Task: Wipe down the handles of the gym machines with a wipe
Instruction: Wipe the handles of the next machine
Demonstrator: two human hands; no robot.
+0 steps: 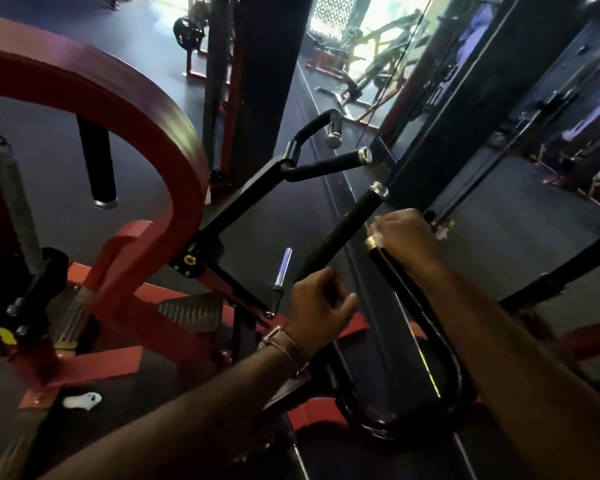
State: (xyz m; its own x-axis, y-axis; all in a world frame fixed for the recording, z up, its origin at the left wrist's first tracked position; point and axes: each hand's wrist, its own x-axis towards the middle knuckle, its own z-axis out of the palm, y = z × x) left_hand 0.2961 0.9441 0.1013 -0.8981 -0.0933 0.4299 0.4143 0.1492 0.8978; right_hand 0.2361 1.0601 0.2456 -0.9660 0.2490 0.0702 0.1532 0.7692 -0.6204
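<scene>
Black foam handle (347,230) runs diagonally, up and away from the left hand (321,306), which curls round its lower end. Right hand (407,237) is at the top end of the neighbouring handle (395,275), fingers apparently pinching a pale wipe (374,226); blurred, can't confirm.

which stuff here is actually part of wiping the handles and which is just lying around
In use:
- left hand gripping the long black handle
- right hand at the end of the near handle, a pale wipe seemingly under its fingers

Lying about:
- white scrap on the floor
- red frame
- far V-shaped handles, untouched
</scene>
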